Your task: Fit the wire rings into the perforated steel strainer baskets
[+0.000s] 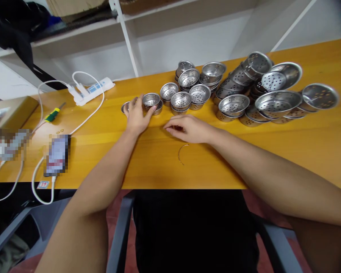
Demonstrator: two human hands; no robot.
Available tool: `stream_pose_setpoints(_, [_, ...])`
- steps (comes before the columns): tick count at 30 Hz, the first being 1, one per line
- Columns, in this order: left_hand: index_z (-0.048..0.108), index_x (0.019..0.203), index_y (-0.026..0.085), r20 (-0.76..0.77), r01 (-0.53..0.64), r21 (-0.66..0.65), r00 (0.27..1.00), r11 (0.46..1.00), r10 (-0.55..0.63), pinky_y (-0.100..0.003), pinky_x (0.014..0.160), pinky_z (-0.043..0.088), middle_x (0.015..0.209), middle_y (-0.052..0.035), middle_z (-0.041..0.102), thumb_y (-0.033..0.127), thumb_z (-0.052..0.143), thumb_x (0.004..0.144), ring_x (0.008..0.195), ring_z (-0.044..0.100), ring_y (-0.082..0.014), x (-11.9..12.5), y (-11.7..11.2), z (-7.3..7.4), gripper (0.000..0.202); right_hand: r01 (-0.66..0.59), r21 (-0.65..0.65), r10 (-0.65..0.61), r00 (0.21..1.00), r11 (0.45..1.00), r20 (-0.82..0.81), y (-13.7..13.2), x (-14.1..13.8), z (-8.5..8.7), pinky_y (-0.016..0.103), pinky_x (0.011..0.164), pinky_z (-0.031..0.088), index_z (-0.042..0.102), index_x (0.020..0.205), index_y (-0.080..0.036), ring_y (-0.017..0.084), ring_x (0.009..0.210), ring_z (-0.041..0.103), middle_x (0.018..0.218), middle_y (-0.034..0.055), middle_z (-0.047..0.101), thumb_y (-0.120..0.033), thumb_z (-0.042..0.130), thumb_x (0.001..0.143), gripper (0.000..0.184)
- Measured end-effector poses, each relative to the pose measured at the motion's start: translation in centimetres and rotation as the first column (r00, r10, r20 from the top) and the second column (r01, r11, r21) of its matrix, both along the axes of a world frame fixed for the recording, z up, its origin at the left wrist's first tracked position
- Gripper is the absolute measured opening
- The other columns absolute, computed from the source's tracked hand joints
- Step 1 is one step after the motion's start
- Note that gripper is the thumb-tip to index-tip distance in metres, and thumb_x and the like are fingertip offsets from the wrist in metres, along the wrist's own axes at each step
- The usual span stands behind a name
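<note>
My left hand [136, 115] reaches forward on the wooden table [108, 151], its fingers round a small perforated steel strainer cup [151, 101]; another small steel piece [125, 107] lies just left of the fingers. My right hand [189, 129] rests palm down near the middle, fingers loosely curled and pointing left, with nothing visible in it. A thin curved wire handle [182, 153] lies on the wood just below the right wrist. More small strainer cups [182, 100] stand in a cluster right behind the hands.
Stacks of larger steel strainer baskets [261, 93] fill the table's right rear. A white power strip [91, 90] with cables, a screwdriver [53, 113] and a phone [57, 154] lie at the left. White shelving stands behind. A chair frame shows below the table edge.
</note>
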State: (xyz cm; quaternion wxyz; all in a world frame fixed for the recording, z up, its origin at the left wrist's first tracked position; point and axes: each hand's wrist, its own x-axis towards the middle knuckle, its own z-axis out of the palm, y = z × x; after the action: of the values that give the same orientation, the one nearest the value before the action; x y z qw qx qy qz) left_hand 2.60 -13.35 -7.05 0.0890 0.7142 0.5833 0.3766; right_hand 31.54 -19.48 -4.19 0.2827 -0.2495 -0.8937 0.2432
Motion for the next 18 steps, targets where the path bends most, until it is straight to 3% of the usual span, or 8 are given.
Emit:
stream_pose_setpoints(9, [0.071, 0.171, 0.033, -0.01, 0.028, -0.014, 1.0, 1.0, -0.028, -0.079, 0.159, 0.016, 0.19, -0.0137, 0.065, 0.059, 0.091, 0.098, 0.186, 0.044, -0.0531, -1.1, 0.4, 0.3, 0.08, 0.021, -0.031, -0.021, 1.0, 0.999, 0.017, -0.1, 0.6, 0.5, 0.038, 0.085, 0.054, 0.089, 0.121, -0.02, 0.023, 0.088, 0.073, 0.112, 0.0119, 0.089, -0.034, 0.064, 0.119, 0.029])
stream_pose_setpoints(13, [0.075, 0.162, 0.028, 0.015, 0.014, 0.003, 1.0, 1.0, -0.014, -0.076, 0.158, 0.024, 0.186, -0.0167, 0.067, 0.047, 0.096, 0.093, 0.181, 0.051, -0.0518, -2.3, 0.5, 0.9, 0.075, 0.046, -0.046, -0.047, 0.999, 0.998, -0.014, -0.1, 1.1, 1.2, 0.037, 0.083, 0.052, 0.09, 0.118, -0.021, 0.022, 0.086, 0.071, 0.107, 0.0095, 0.088, -0.034, 0.067, 0.116, 0.026])
stream_pose_setpoints(15, [0.074, 0.158, 0.028, 0.039, 0.004, 0.011, 0.999, 1.0, -0.004, -0.076, 0.158, 0.027, 0.181, -0.0165, 0.069, 0.039, 0.098, 0.09, 0.177, 0.054, -0.051, -3.1, 0.7, 0.9, 0.073, 0.017, -0.096, -0.019, 1.0, 0.995, -0.015, 0.0, 1.6, 1.7, 0.036, 0.079, 0.052, 0.091, 0.12, -0.021, 0.021, 0.083, 0.069, 0.104, 0.0076, 0.087, -0.035, 0.071, 0.113, 0.025])
stream_pose_setpoints(18, [0.068, 0.16, 0.027, 0.074, -0.063, 0.003, 0.995, 0.998, 0.062, -0.079, 0.156, 0.029, 0.18, -0.0173, 0.068, 0.035, 0.103, 0.086, 0.176, 0.053, -0.0519, -4.6, 1.2, 0.3, 0.082, -0.095, -0.285, 0.117, 0.991, 0.954, 0.06, 0.2, 2.7, 2.6, 0.034, 0.071, 0.051, 0.09, 0.125, -0.021, 0.019, 0.076, 0.067, 0.093, 0.0026, 0.083, -0.04, 0.079, 0.106, 0.029])
